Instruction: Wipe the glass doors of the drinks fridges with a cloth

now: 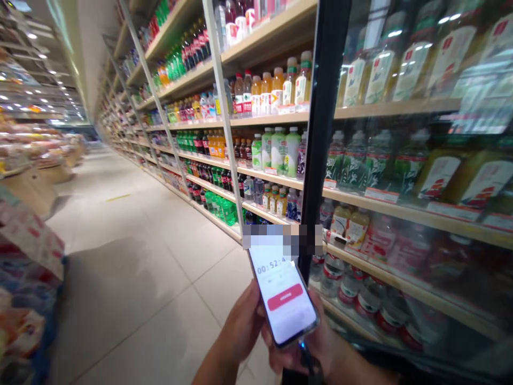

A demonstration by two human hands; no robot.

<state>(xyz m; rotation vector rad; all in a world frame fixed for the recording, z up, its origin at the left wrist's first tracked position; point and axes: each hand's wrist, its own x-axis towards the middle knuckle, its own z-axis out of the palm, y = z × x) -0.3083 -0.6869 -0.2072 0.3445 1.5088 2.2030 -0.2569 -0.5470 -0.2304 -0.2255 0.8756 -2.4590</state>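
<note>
Both hands hold a smartphone [284, 315] upright and tilted in front of me. Its lit screen shows a running-time readout and a red button; the top part is pixelated. My left hand [242, 323] wraps around the phone's left edge. Along the right edge and under the lower end sits my right hand [326, 334], its fingers partly hidden behind the phone. A dark cable [306, 358] with a small blue light is plugged into the phone's bottom end.
Shelves of bottled drinks [276, 152] run along the right and far down the aisle. A dark-framed glass door [316, 133] stands close on my right. Pale floor tiles [160, 278] stretch ahead. Stacked goods [30, 240] line the left side.
</note>
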